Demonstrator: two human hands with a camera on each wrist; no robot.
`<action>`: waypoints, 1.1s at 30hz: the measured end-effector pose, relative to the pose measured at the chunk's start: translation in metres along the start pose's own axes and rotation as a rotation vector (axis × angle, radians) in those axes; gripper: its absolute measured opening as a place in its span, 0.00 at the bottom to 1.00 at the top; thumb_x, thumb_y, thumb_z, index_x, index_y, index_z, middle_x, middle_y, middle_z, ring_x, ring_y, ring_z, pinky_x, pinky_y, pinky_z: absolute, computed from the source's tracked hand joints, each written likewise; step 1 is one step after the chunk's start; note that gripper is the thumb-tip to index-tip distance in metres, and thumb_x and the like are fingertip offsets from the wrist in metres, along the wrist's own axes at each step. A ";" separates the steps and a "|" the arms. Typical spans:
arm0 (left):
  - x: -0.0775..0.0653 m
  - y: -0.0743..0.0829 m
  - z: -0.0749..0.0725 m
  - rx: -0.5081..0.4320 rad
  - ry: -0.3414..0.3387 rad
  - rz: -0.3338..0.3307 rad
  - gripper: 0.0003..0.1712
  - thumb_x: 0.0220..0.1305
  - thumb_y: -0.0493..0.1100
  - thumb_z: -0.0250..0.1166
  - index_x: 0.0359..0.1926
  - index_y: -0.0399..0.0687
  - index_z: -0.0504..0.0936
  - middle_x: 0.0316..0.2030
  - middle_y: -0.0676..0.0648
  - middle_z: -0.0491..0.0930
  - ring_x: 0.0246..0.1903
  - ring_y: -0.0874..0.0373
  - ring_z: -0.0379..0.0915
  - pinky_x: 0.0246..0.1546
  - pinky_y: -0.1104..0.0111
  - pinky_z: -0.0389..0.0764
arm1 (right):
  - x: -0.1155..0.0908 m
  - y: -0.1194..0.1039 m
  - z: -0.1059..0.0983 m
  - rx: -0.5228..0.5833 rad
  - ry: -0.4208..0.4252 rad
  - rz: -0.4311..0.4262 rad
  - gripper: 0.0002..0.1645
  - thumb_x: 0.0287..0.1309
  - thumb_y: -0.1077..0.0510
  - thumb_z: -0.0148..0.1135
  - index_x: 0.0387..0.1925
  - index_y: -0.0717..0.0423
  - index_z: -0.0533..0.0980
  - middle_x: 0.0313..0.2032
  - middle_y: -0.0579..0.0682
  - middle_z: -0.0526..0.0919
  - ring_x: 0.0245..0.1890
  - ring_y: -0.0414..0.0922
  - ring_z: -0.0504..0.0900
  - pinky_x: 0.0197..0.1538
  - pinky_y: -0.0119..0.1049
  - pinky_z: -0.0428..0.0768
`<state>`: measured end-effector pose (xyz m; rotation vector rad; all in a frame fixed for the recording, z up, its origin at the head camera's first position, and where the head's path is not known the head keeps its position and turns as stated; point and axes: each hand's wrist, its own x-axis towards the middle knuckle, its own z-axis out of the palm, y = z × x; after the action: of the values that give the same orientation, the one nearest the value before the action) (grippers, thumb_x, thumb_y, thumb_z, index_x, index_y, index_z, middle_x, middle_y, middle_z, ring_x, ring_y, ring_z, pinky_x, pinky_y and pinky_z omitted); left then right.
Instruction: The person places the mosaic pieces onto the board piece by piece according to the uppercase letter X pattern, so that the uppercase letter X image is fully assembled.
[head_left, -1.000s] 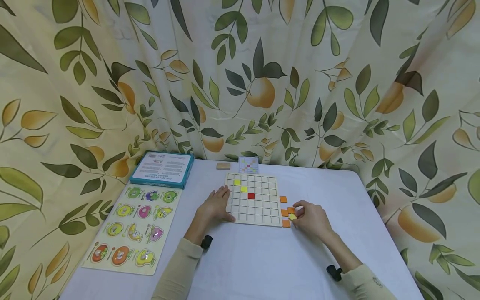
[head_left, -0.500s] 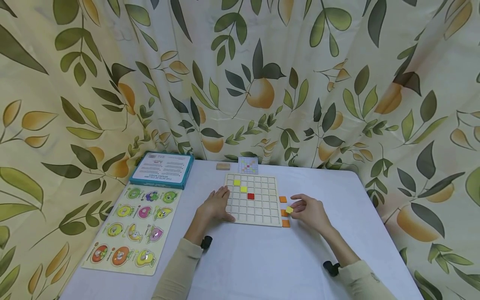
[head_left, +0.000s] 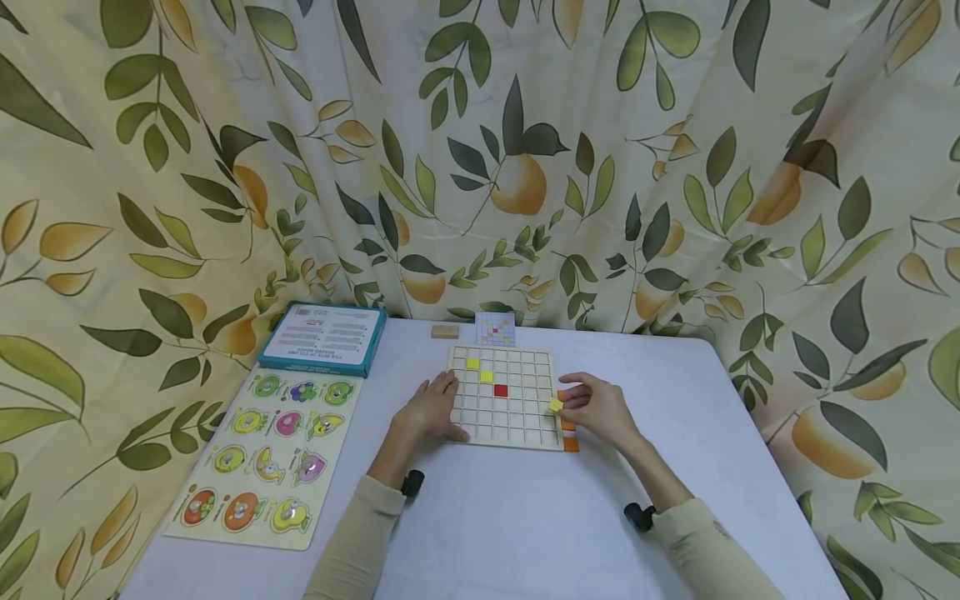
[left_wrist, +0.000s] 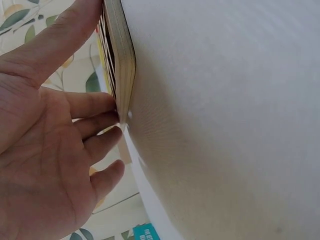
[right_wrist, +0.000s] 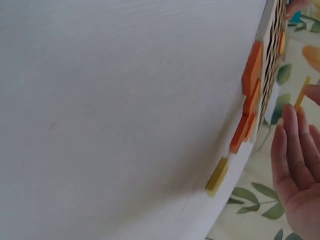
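A pale grid board [head_left: 517,429] lies on the white table. Two yellow tiles [head_left: 487,377] and one red tile [head_left: 500,391] sit in its cells on a diagonal. My left hand [head_left: 426,414] rests against the board's left side, fingers extended; the left wrist view shows fingertips touching the board edge [left_wrist: 122,55]. Between thumb and fingers my right hand [head_left: 603,412] pinches a yellow tile [head_left: 555,405], raised over the board's right edge. Orange tiles [right_wrist: 253,70] lie along that edge, partly hidden by the hand in the head view. Beyond them is another yellow tile [right_wrist: 217,176].
Behind the board are a small patterned card [head_left: 495,329] and a wooden block [head_left: 445,332]. At the left lie a teal-edged box [head_left: 322,337] and a fruit puzzle board [head_left: 300,533]. A leaf-and-fruit curtain [head_left: 517,183] hangs behind the table.
My right hand has lifted the yellow tile off the orange tiles and carried it left and away from me, to the board's right edge. The left hand has stayed put.
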<state>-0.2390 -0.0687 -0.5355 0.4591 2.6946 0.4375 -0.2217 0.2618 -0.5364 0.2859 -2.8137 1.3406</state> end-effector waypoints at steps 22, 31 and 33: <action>0.000 -0.003 0.001 -0.023 0.004 0.001 0.65 0.55 0.59 0.81 0.81 0.37 0.54 0.83 0.41 0.48 0.82 0.47 0.39 0.81 0.53 0.44 | 0.031 -0.013 0.043 -0.043 -0.120 -0.089 0.35 0.47 0.68 0.79 0.60 0.61 0.79 0.37 0.47 0.89 0.34 0.39 0.86 0.41 0.33 0.86; -0.001 -0.002 -0.001 -0.029 0.009 -0.005 0.66 0.54 0.58 0.82 0.81 0.38 0.54 0.83 0.41 0.48 0.82 0.48 0.39 0.81 0.53 0.44 | 0.037 -0.014 0.053 -0.080 -0.129 -0.065 0.36 0.48 0.68 0.78 0.61 0.57 0.79 0.36 0.43 0.88 0.33 0.37 0.85 0.41 0.34 0.85; 0.000 -0.001 -0.001 -0.025 0.008 -0.004 0.66 0.54 0.58 0.81 0.82 0.38 0.54 0.83 0.41 0.48 0.82 0.48 0.38 0.81 0.53 0.44 | 0.038 -0.015 0.053 -0.084 -0.131 -0.063 0.35 0.48 0.68 0.78 0.61 0.58 0.79 0.36 0.43 0.88 0.33 0.38 0.85 0.42 0.35 0.85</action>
<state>-0.2391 -0.0698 -0.5348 0.4457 2.6940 0.4721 -0.2525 0.2057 -0.5555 0.4732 -2.9301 1.2305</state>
